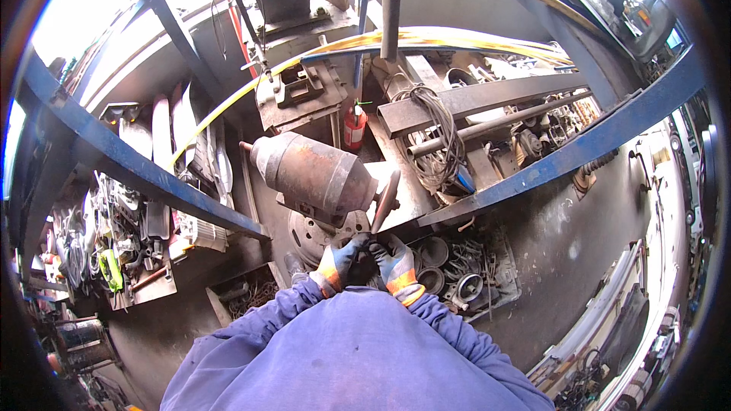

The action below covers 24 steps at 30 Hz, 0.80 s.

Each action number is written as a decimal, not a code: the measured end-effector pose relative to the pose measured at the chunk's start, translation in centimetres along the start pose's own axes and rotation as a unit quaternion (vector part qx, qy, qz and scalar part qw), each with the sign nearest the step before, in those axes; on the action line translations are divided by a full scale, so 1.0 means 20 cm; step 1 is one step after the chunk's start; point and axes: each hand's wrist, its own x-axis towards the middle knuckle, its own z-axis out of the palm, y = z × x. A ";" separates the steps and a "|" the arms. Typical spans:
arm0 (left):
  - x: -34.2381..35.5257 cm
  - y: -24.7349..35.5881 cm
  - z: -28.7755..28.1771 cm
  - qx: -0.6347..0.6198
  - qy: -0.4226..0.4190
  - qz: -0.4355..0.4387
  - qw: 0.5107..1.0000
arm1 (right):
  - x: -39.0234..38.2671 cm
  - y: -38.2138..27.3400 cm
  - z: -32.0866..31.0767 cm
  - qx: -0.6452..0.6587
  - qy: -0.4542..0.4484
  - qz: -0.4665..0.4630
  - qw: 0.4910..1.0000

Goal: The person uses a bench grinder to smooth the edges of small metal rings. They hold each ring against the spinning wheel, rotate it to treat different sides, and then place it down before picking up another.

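Observation:
A bulky, rust-stained bench grinder point(316, 175) stands just ahead of me, its disc-shaped wheel point(386, 202) edge-on at the right end. Close below that wheel, both my hands meet in grey-blue gloves with orange and yellow cuffs. The fingers of my left hand point(339, 262) are curled closed at the wheel's lower edge. Beside it, my right hand point(397, 268) is also closed, its fingertips near the left ones. Something small and dark seems to lie between them; its shape is hidden by the gloves. Contact with the wheel cannot be made out.
Under the grinder sits a round metal wheel rim point(304, 232). A tray of metal scrap point(472, 281) lies right of my hands, a box of rusty bits point(247, 293) left. Blue steel beams point(548, 171) flank me. Behind the grinder are a red fire extinguisher point(354, 128) and coiled cable point(434, 137).

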 end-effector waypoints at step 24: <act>-0.10 0.09 -0.02 -0.018 -0.213 -0.021 0.977 | -0.14 -0.15 -0.08 -0.052 0.015 -0.166 0.985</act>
